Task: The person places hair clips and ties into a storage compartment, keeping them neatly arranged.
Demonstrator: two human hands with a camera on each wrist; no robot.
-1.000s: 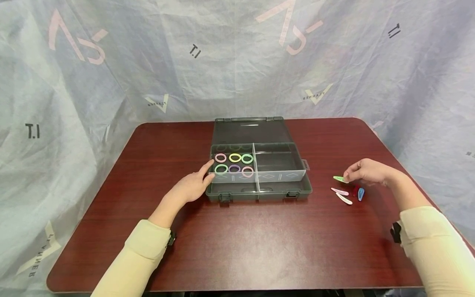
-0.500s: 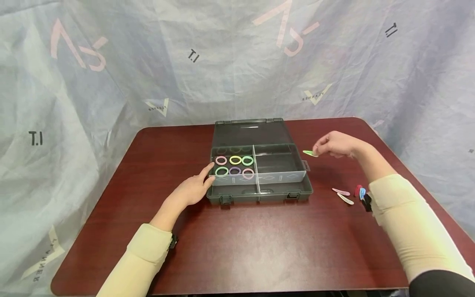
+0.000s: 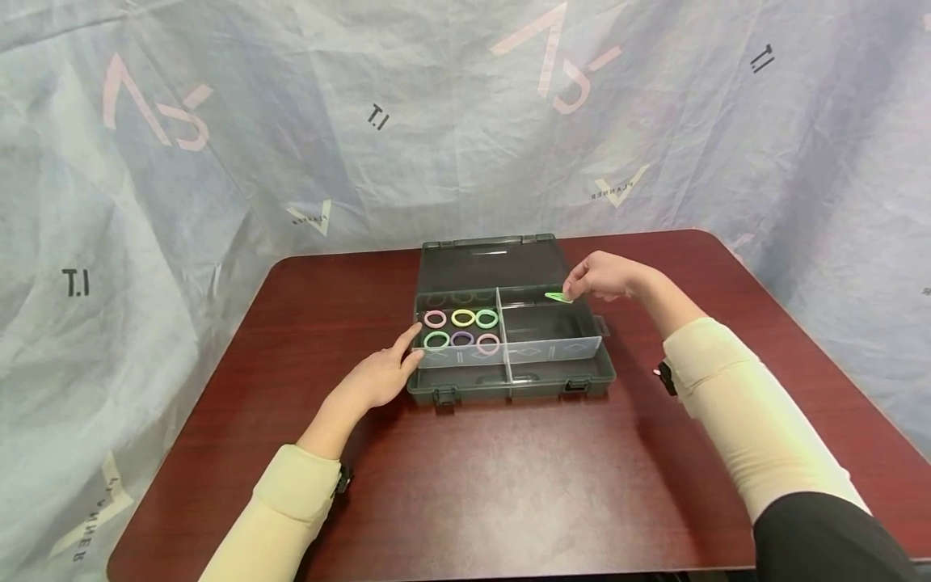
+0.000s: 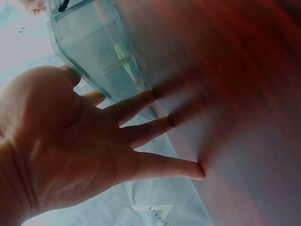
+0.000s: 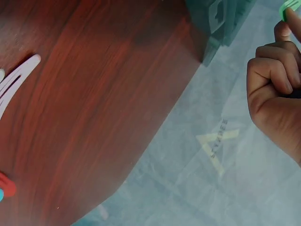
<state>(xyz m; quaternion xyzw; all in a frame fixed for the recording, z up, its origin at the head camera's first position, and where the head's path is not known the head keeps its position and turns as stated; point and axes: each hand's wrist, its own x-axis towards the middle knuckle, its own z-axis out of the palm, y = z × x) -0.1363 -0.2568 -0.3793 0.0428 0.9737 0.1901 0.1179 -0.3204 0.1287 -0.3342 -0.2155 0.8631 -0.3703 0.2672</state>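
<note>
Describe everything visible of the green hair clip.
The green hair clip is slim, tapered, slotted and plastic-looking. The right hand pinches one end, leaving the other pointing left. In the head view it overlaps the right rear compartment of the open organizer box; whether it touches the box, or is snapped shut, is unclear.

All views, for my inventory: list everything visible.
Plastic box: 1, translucent grey, centre
Wood-grained table: 1, dark red, under box
Round rings: 6, two pink, two green, yellow, purple, back-left compartment
Slim clip: 1, green, by back-right compartment
Slotted clip: 1, pale pink, table
Red piece, blue piece, white piece: 1 each, table, cut off
Printed cloth: 1, grey, behind table
Wrist devices: 2, black, wrists
Sleeves: 2, cream, arms
Left hand: 1, box's left edge
Right hand: 1, pinching slim clip
</note>
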